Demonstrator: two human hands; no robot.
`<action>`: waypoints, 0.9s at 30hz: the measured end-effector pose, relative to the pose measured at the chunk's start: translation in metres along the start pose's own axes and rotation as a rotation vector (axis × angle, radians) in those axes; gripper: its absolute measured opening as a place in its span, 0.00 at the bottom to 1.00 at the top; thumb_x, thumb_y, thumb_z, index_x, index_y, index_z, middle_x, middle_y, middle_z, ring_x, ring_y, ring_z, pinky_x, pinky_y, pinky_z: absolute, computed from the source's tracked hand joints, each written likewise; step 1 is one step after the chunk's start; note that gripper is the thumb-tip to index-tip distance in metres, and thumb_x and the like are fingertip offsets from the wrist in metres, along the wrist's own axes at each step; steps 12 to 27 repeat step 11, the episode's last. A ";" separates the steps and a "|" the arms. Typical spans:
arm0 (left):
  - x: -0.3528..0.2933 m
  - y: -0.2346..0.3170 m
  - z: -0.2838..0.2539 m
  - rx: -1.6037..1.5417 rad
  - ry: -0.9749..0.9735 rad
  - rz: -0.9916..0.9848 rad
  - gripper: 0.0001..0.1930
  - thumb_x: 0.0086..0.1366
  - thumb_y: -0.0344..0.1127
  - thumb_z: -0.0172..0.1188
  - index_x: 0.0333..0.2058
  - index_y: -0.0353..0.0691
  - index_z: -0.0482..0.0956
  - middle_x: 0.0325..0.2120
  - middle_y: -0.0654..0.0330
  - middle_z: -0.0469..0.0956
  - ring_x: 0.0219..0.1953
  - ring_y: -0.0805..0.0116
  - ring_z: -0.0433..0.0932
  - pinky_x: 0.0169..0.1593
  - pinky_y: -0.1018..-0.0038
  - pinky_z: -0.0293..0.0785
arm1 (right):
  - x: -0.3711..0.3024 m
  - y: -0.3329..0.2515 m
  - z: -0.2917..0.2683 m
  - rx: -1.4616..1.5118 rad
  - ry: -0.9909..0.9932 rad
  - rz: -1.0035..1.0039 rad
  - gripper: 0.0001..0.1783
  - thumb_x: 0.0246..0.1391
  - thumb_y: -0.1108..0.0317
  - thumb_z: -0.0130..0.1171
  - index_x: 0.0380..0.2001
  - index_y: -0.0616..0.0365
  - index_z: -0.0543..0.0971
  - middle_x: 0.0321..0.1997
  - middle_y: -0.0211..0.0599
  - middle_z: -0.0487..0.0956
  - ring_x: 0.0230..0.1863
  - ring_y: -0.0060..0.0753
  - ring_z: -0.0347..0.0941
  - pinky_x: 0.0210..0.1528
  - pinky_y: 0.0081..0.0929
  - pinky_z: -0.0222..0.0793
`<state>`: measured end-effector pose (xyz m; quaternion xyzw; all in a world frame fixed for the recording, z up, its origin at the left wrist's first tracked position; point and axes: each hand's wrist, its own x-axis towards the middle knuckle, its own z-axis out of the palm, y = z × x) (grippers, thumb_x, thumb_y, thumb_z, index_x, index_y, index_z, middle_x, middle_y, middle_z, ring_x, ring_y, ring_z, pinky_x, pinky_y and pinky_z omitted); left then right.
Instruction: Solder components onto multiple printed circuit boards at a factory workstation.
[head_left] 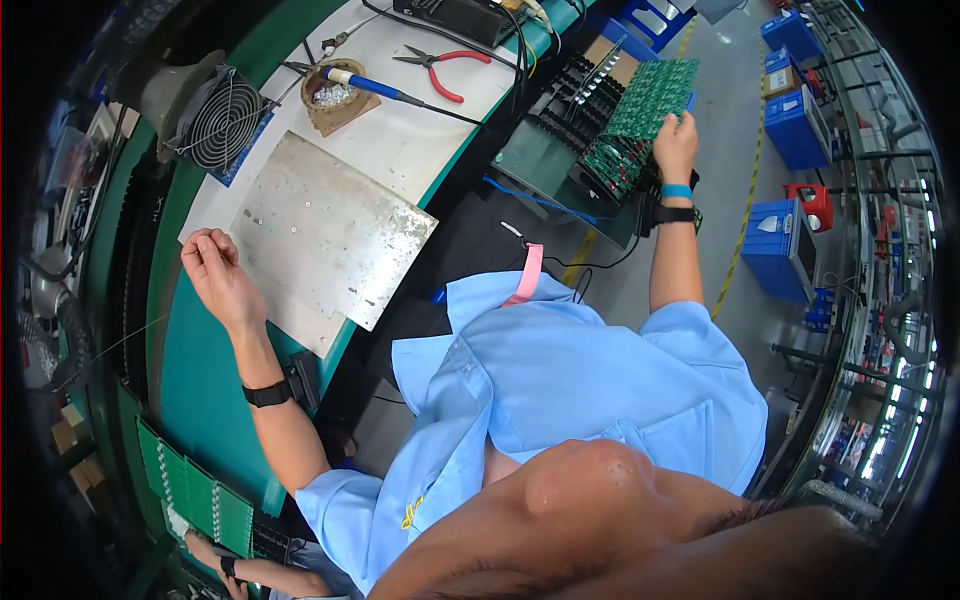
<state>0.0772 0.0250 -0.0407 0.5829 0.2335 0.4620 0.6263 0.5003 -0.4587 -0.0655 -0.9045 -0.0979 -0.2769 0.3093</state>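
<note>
Stretched out to the right, my right hand [676, 145] grips the edge of a green circuit board [655, 98]. The board is held over a black slotted rack [563, 105], close to another green circuit board [612, 165] with parts on it. My left hand [218, 272] is above the left edge of a scuffed metal plate [325, 225] on the bench. Its fingers are curled and pressed together; whatever they may hold is too small to make out. A soldering iron [375, 86] with a blue handle lies across a round brown tub [330, 95] beyond the plate.
Red-handled pliers [437, 72] lie near a black box-shaped unit [455, 18] at the back. A fan [222, 125] with a wire guard stands at the far left. At lower left, a co-worker's hand [203, 550] touches green boards [205, 495]. Blue crates [775, 245] line the right aisle.
</note>
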 end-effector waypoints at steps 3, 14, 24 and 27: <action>-0.003 0.000 0.001 0.027 0.003 -0.001 0.08 0.82 0.36 0.46 0.45 0.39 0.69 0.33 0.63 0.71 0.34 0.76 0.64 0.40 0.78 0.62 | 0.009 0.025 0.046 -0.105 -0.110 0.156 0.27 0.66 0.58 0.53 0.56 0.72 0.77 0.51 0.70 0.81 0.55 0.73 0.76 0.60 0.55 0.71; -0.004 0.001 -0.001 0.051 0.024 -0.037 0.08 0.82 0.37 0.47 0.46 0.38 0.69 0.34 0.64 0.69 0.35 0.75 0.64 0.41 0.76 0.62 | 0.031 0.040 0.109 -0.209 -0.231 0.278 0.25 0.65 0.63 0.54 0.57 0.76 0.74 0.49 0.74 0.81 0.52 0.77 0.77 0.60 0.60 0.71; -0.004 0.001 -0.001 0.051 0.024 -0.037 0.08 0.82 0.37 0.47 0.46 0.38 0.69 0.34 0.64 0.69 0.35 0.75 0.64 0.41 0.76 0.62 | 0.031 0.040 0.109 -0.209 -0.231 0.278 0.25 0.65 0.63 0.54 0.57 0.76 0.74 0.49 0.74 0.81 0.52 0.77 0.77 0.60 0.60 0.71; -0.004 0.001 -0.001 0.051 0.024 -0.037 0.08 0.82 0.37 0.47 0.46 0.38 0.69 0.34 0.64 0.69 0.35 0.75 0.64 0.41 0.76 0.62 | 0.031 0.040 0.109 -0.209 -0.231 0.278 0.25 0.65 0.63 0.54 0.57 0.76 0.74 0.49 0.74 0.81 0.52 0.77 0.77 0.60 0.60 0.71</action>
